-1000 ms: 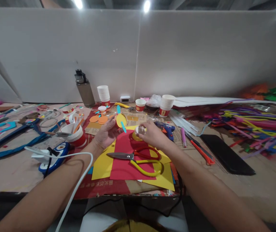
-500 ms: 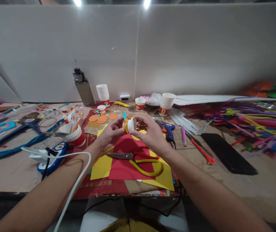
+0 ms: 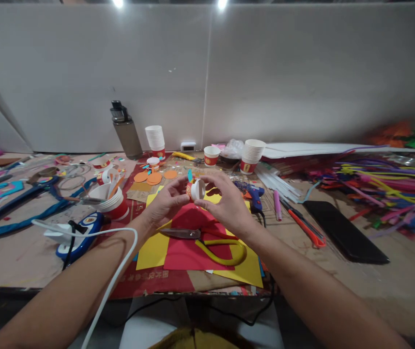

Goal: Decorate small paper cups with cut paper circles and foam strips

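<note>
Between my two hands is a small red and white paper cup piece (image 3: 197, 190), tilted on its side with its white round face toward the right. A blue strip (image 3: 190, 175) sticks up from it. My left hand (image 3: 169, 199) pinches its left side between thumb and fingers. My right hand (image 3: 225, 199) grips the right side, thumb below and fingers curved above. Under the hands lie red paper (image 3: 181, 254) and yellow paper (image 3: 151, 254), with scissors with red and yellow handles (image 3: 222, 249) resting on top.
Stacked cups (image 3: 253, 155) stand at the back, near a bottle (image 3: 127, 135). Orange discs (image 3: 154, 179) lie left of centre. Rightward are a glue gun (image 3: 253, 194), a phone (image 3: 345, 231) and pipe cleaners (image 3: 392, 189). A white cable (image 3: 120, 266) crosses my left forearm.
The cup piece has turned slightly in my fingers, and its red printed side and blue strip look different. Both hands keep their grip in nearly the same place.
</note>
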The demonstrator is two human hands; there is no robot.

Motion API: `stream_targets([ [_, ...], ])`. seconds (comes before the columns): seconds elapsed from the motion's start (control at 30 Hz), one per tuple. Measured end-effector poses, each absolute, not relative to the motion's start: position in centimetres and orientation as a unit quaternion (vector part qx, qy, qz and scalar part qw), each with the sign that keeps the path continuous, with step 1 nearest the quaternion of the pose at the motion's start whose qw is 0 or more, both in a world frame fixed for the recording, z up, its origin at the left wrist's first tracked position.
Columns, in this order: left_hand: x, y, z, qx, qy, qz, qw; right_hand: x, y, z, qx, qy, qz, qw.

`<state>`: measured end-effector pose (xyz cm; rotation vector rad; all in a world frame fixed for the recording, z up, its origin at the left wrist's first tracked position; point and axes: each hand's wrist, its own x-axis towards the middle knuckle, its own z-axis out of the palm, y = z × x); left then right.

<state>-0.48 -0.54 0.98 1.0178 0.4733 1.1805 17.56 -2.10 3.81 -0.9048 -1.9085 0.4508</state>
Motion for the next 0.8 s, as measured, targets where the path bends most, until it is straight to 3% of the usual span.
stream_targets([
  [0.8,-0.78,-0.36,0.51,0.479,0.209,0.521,0.675,17.58,-2.61,4.14,-0.364,-0.777,0.198,0.474],
])
